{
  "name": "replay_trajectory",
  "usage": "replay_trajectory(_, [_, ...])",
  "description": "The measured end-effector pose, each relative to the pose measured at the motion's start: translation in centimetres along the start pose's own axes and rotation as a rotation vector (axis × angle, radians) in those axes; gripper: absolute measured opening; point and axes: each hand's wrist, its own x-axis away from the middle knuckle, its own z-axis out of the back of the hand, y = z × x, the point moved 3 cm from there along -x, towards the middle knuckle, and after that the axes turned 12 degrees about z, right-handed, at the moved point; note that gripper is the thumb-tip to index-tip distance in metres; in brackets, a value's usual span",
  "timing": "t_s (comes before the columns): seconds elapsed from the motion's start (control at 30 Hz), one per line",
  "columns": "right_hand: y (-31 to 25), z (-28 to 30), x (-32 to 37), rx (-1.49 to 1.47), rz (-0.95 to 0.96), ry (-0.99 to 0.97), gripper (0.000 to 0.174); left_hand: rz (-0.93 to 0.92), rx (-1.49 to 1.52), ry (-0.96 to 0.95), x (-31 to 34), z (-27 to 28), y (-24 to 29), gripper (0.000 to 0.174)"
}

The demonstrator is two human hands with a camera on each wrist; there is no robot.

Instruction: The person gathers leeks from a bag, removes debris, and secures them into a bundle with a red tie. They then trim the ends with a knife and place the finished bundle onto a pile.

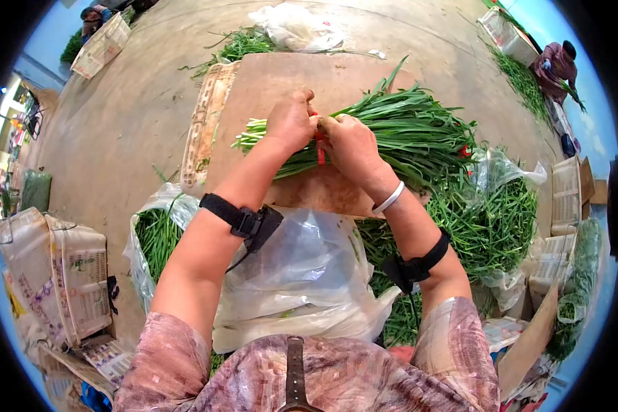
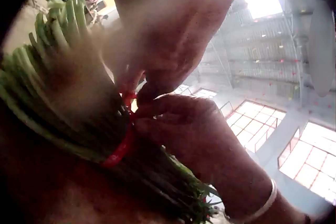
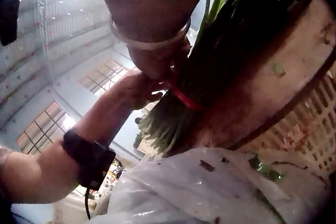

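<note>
A bundle of garlic chives (image 1: 415,130) lies across a wooden board (image 1: 261,82), pale cut ends to the left, green leaves to the right. Round its stems runs a red tie (image 1: 321,154), also visible as a red band (image 2: 118,153) in the left wrist view. Above the stems, my left hand (image 1: 292,122) pinches the tie, and my right hand (image 1: 356,145) pinches it close beside, the fingertips of both meeting at the band. From the right wrist view, the band (image 3: 185,98) crosses the stems near their pale ends. The tie's ends are mostly hidden by my fingers.
The board rests on a plastic crate (image 1: 209,123). Clear plastic sheeting (image 1: 295,275) lies before me, with loose chives (image 1: 487,220) at right and a bag of greens (image 1: 159,237) at left. Crates (image 1: 75,275) stand far left; another person (image 1: 556,69) sits back right.
</note>
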Motion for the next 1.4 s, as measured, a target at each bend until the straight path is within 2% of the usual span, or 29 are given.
replay_trajectory(0.17, [0.8, 0.5, -1.0, -0.002, 0.038, 0.035, 0.010, 0.062, -0.005, 0.020, 1.1, 1.4, -0.1, 0.041])
replay_trajectory(0.23, [1.5, 0.7, -2.1, -0.036, 0.081, 0.001, 0.009, 0.031, -0.004, 0.112, 3.0, 2.0, 0.3, 0.032])
replay_trajectory(0.27, [2.1, 0.3, -2.7, -0.030, 0.057, -0.004, 0.009, 0.025, 0.001, 0.089, 4.1, 1.5, 0.7, 0.032])
replay_trajectory(0.33, [2.9, -1.1, -4.4, -0.120, 0.094, -0.121, 0.009, -0.180, -0.179, 0.177, 6.1, 1.0, 1.8, 0.027])
replay_trajectory(0.37, [3.1, -1.5, -4.9, -0.119, 0.090, -0.120, 0.009, -0.183, -0.178, 0.173, 6.3, 0.7, 1.6, 0.027])
replay_trajectory(0.43, [3.3, -2.6, -5.6, -0.089, 0.188, -0.168, 0.014, -0.404, -0.480, 0.257, 6.9, 0.0, 1.9, 0.029])
replay_trajectory(0.47, [3.5, -2.7, -5.4, -0.047, 0.366, 0.057, 0.019, -0.400, -0.407, 0.235, 7.4, 0.4, 2.1, 0.034])
replay_trajectory(0.5, [3.5, -2.5, -5.3, -0.038, 0.359, 0.053, 0.019, -0.406, -0.398, 0.231, 8.5, 0.3, 2.3, 0.034])
replay_trajectory(0.57, [3.6, -2.7, -5.2, -0.248, 0.144, -0.247, 0.023, 0.056, 0.509, 0.057, 10.3, 0.2, 1.4, 0.026])
replay_trajectory(0.6, [3.7, -2.9, -5.0, -0.283, 0.081, -0.413, 0.027, 0.509, 0.811, -0.168, 11.4, 0.2, 0.3, 0.039])
replay_trajectory(0.63, [3.8, -3.3, -5.1, -0.221, 0.104, -0.445, 0.027, 0.503, 0.818, -0.183, 11.7, -0.3, 0.1, 0.039])
replay_trajectory(0.7, [3.5, -3.5, -5.1, -0.174, 0.085, -0.442, 0.024, 1.222, 1.426, -0.500, 13.6, -3.4, -1.9, 0.054])
replay_trajectory(0.73, [3.0, -3.2, -5.3, -0.167, 0.074, -0.450, 0.021, 1.177, 1.522, -0.492, 12.7, -3.9, -1.8, 0.065])
replay_trajectory(0.77, [2.3, -3.0, -5.2, -0.160, 0.053, -0.454, 0.019, 0.954, 1.564, -0.439, 12.1, -3.5, -1.6, 0.069])
replay_trajectory(0.8, [1.6, -2.8, -4.8, -0.171, 0.068, -0.356, 0.017, 0.950, 1.658, -0.439, 11.4, -3.8, -2.0, 0.068])
replay_trajectory(0.83, [1.0, -2.5, -4.5, -0.127, 0.047, -0.349, 0.016, 0.948, 1.752, -0.444, 10.7, -3.9, -3.0, 0.068])
replay_trajectory(0.87, [-0.1, -1.4, -3.9, -0.101, 0.033, -0.312, 0.017, 0.927, 1.724, -0.469, 10.7, -3.7, -3.7, 0.063])
replay_trajectory(0.9, [-0.9, -1.4, -3.6, -0.057, -0.002, -0.294, 0.018, 0.871, 1.834, -0.711, 10.1, -3.4, -5.6, 0.072])
replay_trajectory(0.93, [-1.5, -2.0, -3.0, -0.032, 0.018, -0.086, 0.020, 0.808, 1.690, -0.339, 10.2, -3.3, -5.9, 0.067])
replay_trajectory(0.97, [-2.5, -1.4, -2.5, -0.049, 0.030, 0.083, 0.020, 0.693, 1.631, -0.319, 10.6, -1.4, -3.2, 0.062])
replay_trajectory(1.0, [-3.7, -0.6, -2.3, -0.037, 0.006, 0.259, 0.020, 0.489, 1.483, -0.214, 10.4, 0.3, -3.1, 0.054])
replay_trajectory(1.03, [-4.8, 0.8, -2.3, -0.078, -0.021, 0.433, 0.019, 0.381, 1.404, -0.200, 9.6, 2.5, -2.6, 0.049])
replay_trajectory(1.1, [-7.1, 2.9, -3.2, -0.260, -0.100, 0.793, 0.031, 0.299, 1.212, -0.091, 6.8, 7.5, -4.6, 0.049])
replay_trajectory(1.17, [-9.6, 6.2, -3.5, -0.357, -0.067, 1.078, 0.050, 0.181, 0.965, 0.139, 6.6, 12.8, 2.2, 0.044])
replay_trajectory(1.2, [-10.6, 7.7, -3.5, -0.472, -0.013, 1.212, 0.057, -0.040, 0.577, 0.273, 6.4, 15.6, 4.3, 0.036])
replay_trajectory(1.23, [-11.4, 8.6, -3.5, -0.624, 0.027, 1.312, 0.060, -0.096, 0.445, 0.335, 5.4, 18.5, 5.5, 0.034])
replay_trajectory(1.27, [-12.2, 9.8, -2.9, -0.697, 0.023, 1.364, 0.059, -0.101, 0.436, 0.324, 5.3, 18.8, 7.1, 0.034])
replay_trajectory(1.33, [-12.2, 11.0, -0.9, -0.767, 0.016, 1.424, 0.058, -0.168, 0.102, 0.213, 5.5, 17.6, 11.2, 0.041])
replay_trajectory(1.4, [-10.8, 10.3, 1.4, -1.220, 0.060, 1.386, 0.053, -0.232, -0.227, 0.107, 6.1, 14.9, 15.0, 0.050])
